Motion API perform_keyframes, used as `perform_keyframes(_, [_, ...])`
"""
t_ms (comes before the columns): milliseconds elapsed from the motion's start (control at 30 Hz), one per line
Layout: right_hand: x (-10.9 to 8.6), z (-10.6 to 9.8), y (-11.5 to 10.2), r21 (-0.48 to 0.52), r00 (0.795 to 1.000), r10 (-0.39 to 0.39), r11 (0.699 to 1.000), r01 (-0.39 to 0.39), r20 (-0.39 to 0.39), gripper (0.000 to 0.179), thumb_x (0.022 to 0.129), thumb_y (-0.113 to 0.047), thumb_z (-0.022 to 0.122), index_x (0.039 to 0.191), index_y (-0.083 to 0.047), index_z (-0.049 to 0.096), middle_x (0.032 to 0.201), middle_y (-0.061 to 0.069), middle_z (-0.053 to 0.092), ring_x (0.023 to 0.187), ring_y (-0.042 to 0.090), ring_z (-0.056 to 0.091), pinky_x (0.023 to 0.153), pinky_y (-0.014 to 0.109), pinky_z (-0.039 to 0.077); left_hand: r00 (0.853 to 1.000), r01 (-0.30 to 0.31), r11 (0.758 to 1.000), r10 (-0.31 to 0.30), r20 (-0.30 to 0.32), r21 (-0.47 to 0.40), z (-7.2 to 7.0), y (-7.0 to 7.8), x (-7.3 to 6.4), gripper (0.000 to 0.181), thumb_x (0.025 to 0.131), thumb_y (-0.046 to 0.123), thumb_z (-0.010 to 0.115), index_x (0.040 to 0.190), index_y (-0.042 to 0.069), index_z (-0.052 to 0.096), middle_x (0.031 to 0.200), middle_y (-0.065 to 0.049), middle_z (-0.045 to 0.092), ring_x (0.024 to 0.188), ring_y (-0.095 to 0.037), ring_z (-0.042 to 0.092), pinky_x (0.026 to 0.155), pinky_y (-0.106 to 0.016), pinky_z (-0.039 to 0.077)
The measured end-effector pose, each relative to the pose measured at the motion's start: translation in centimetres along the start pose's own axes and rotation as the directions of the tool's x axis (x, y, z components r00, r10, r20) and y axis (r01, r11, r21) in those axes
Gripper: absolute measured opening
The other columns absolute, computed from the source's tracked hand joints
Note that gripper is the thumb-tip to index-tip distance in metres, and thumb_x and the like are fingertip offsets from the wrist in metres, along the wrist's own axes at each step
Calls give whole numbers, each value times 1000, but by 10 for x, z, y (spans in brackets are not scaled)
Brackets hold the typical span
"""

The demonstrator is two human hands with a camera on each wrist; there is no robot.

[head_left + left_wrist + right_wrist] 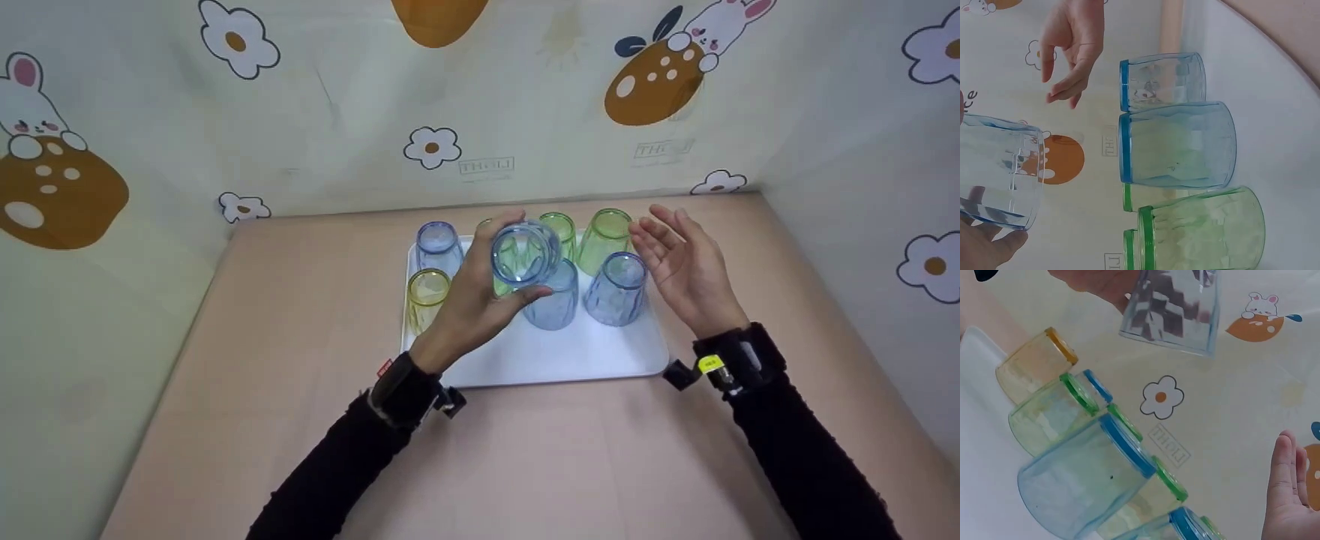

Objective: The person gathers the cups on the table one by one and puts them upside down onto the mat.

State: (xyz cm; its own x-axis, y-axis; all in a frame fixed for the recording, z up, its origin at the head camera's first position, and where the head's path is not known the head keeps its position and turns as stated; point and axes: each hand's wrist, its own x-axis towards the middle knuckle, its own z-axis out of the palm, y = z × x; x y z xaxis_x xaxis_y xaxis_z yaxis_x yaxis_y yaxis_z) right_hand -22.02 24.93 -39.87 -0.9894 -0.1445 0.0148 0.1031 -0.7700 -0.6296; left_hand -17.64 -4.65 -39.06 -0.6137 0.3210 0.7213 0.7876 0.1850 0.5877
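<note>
My left hand (469, 307) grips a clear blue glass (525, 255) above the tray, fingers on its far side and thumb on its near side. In the left wrist view this glass (1002, 169) is clear of the glasses below it. My right hand (686, 270) is held up at the right with its fingers extended and palm turned inward, holding nothing. Close to its fingertips stands a green glass (604, 244). A blue glass (616, 296) stands at the right of the tray, and another blue glass (555, 307) is partly behind the left hand.
The white tray (555, 360) lies on a pinkish table (300, 337). At its left are a blue glass (437, 247) and a yellow glass (426, 300). More green glasses, partly hidden, stand in the middle. A patterned wall covering (337, 150) encloses the table's back and sides.
</note>
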Motion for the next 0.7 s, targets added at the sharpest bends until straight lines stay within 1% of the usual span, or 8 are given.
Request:
perform_keyframes(167, [2, -18, -12, 101, 999, -15, 995, 20, -49, 48, 105, -15, 59, 143, 5, 38, 116, 20, 56, 107, 31, 63, 106, 33, 44, 997, 50, 995, -54, 48, 86, -3, 0, -8, 84, 88, 24, 83, 149, 0, 31, 149, -12, 44, 134, -17, 43, 112, -39, 37])
perform_keyframes(267, [2, -26, -15, 125, 997, -22, 992, 31, -74, 45, 104, -13, 60, 140, 5, 41, 114, 20, 57, 107, 31, 63, 106, 34, 44, 994, 77, 989, -87, 67, 129, -3, 0, -13, 84, 89, 27, 82, 150, 1, 31, 150, -11, 43, 135, -17, 42, 112, -36, 36])
perform_keyframes(400, [3, -34, -18, 101, 993, -27, 994, 38, -113, 41, 104, -14, 61, 137, 3, 45, 114, 18, 57, 107, 30, 63, 106, 34, 44, 990, 104, 986, -115, 79, 134, -3, 0, -16, 84, 88, 28, 82, 151, 3, 31, 149, -12, 44, 133, -17, 44, 109, -43, 41])
perform_keyframes(500, [4, -40, -18, 49, 989, -27, 998, 34, -142, 41, 103, -18, 62, 137, 0, 47, 115, 16, 57, 109, 29, 62, 106, 34, 44, 987, 126, 984, -137, 86, 128, -5, 0, -18, 84, 88, 28, 83, 151, 5, 31, 147, -14, 46, 130, -19, 47, 107, -46, 43])
perform_keyframes(633, [6, -48, -20, -7, 987, -21, 1000, 20, -162, 39, 105, -22, 60, 136, -2, 49, 115, 14, 58, 110, 27, 61, 106, 36, 44, 981, 152, 979, -166, 103, 134, -5, 0, -22, 84, 88, 29, 83, 151, 8, 31, 147, -14, 46, 129, -23, 49, 109, -39, 41])
perform_keyframes(700, [5, -51, -20, -18, 987, -14, 1000, 11, -162, 39, 105, -23, 59, 135, -1, 49, 115, 14, 58, 110, 27, 61, 106, 36, 45, 976, 166, 977, -182, 117, 136, -4, -1, -24, 85, 87, 30, 83, 151, 9, 31, 146, -12, 47, 129, -24, 50, 109, -35, 40])
